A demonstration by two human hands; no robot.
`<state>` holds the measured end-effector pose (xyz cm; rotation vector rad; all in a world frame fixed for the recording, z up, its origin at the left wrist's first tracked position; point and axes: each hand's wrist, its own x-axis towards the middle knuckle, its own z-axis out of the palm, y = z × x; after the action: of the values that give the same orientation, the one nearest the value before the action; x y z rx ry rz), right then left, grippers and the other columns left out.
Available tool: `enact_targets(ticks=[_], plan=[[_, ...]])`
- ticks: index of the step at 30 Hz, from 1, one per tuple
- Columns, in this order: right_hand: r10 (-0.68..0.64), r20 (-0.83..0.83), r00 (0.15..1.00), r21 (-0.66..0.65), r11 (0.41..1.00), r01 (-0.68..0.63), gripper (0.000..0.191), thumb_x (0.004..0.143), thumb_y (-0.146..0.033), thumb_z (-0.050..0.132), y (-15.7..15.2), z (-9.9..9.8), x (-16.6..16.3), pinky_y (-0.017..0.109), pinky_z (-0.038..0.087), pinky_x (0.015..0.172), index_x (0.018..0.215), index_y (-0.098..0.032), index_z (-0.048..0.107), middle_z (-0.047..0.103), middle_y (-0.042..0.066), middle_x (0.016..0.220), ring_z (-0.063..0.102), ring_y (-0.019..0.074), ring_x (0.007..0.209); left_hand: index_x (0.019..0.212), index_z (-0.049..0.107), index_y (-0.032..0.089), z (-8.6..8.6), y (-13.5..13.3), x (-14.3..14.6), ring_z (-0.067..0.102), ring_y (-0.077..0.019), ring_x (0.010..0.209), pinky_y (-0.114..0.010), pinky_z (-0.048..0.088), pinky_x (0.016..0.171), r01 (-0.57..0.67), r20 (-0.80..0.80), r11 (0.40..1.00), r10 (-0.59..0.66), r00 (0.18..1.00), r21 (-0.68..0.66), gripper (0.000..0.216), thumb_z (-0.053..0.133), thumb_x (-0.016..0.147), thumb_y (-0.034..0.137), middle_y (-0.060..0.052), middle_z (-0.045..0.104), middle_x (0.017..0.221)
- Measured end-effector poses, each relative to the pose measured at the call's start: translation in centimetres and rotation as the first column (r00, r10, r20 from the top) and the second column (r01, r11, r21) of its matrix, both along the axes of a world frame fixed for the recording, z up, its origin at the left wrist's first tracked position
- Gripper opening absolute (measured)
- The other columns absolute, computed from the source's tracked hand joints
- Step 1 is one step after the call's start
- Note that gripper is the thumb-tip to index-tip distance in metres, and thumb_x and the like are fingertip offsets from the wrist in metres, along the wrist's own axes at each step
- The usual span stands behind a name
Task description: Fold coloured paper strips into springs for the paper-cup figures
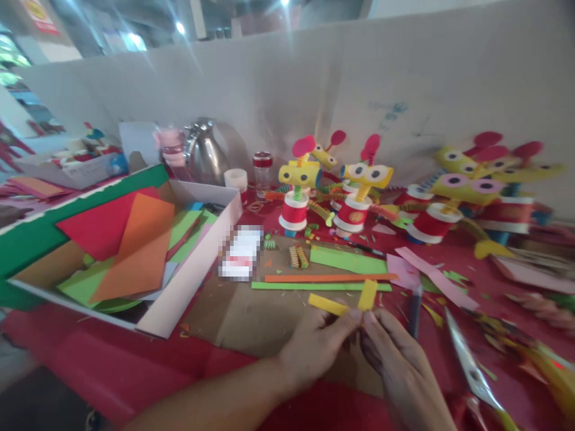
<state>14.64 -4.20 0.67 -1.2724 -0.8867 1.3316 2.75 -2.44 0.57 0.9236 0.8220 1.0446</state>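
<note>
My left hand [317, 341] and my right hand [395, 353] meet at the lower middle, fingertips pinched together on a yellow paper strip [327, 303]. One end of the strip sticks out to the left past my left hand, and another part [368, 294] stands up between the two thumbs. The fingers hide the place where these parts meet. Just beyond lie a green paper strip [314, 287] and an orange paper strip [323, 278] on a brown board [233, 317]. Behind these sits a wider green paper piece [348, 260], with small folded paper springs [298, 257] beside it.
On the left stands an open box [202, 257] of coloured paper sheets. Scissors [471, 365] lie at the right, near pink paper strips [438, 276]. Several paper-cup figures [294, 212] line the back, beside a metal jug [206, 149] and a glass jar [262, 173].
</note>
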Motion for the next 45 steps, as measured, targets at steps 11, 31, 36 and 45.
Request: enact_targets(ticks=[11,31,36,45], plan=[[0.133,0.024,0.991,0.149,0.979,-0.135,0.031,0.095,-0.04,0.043,0.1,0.9,0.0,0.023,0.035,0.054,0.072,-0.021,0.05,0.046,-0.005,0.061,0.042,0.0109,0.055,0.065,0.053,0.016,-0.2,0.6,-0.1,0.042,-0.0105,0.059,-0.025,0.031,0.06,-0.079,0.075,0.99,0.089,0.993,-0.116,0.03,0.061,0.081,0.04,0.003,0.048,0.059],[0.02,0.345,0.939,0.167,0.983,-0.082,0.026,0.081,-0.046,0.059,0.1,-0.1,0.2,0.022,0.048,0.056,0.084,-0.021,0.059,0.06,0.001,0.069,0.057,0.0147,0.063,0.071,0.047,0.018,-0.8,0.5,0.2,0.04,-0.0109,0.061,-0.025,0.034,0.061,-0.036,-0.115,0.989,0.053,0.992,0.145,0.032,0.055,0.083,0.046,0.003,0.043,0.065],[0.037,0.356,0.934,0.173,0.979,-0.105,0.027,0.081,-0.047,0.06,0.5,-0.4,0.7,0.02,0.048,0.052,0.076,-0.021,0.06,0.059,0.0,0.062,0.058,0.0136,0.057,0.068,0.044,0.018,-1.0,0.3,0.1,0.041,-0.0112,0.061,-0.025,0.034,0.059,-0.022,-0.226,0.978,0.069,0.972,0.206,0.03,0.05,0.087,0.042,0.003,0.044,0.063],[-0.016,0.475,0.88,0.221,0.97,-0.102,0.025,0.081,-0.046,0.059,0.3,-0.8,0.8,0.02,0.05,0.054,0.077,-0.022,0.06,0.063,0.001,0.065,0.061,0.0148,0.059,0.065,0.05,0.017,-0.5,0.1,-0.5,0.047,-0.0122,0.065,-0.024,0.036,0.062,-0.05,-0.366,0.915,0.21,0.906,0.401,0.023,0.05,0.087,0.022,0.001,0.05,0.066]])
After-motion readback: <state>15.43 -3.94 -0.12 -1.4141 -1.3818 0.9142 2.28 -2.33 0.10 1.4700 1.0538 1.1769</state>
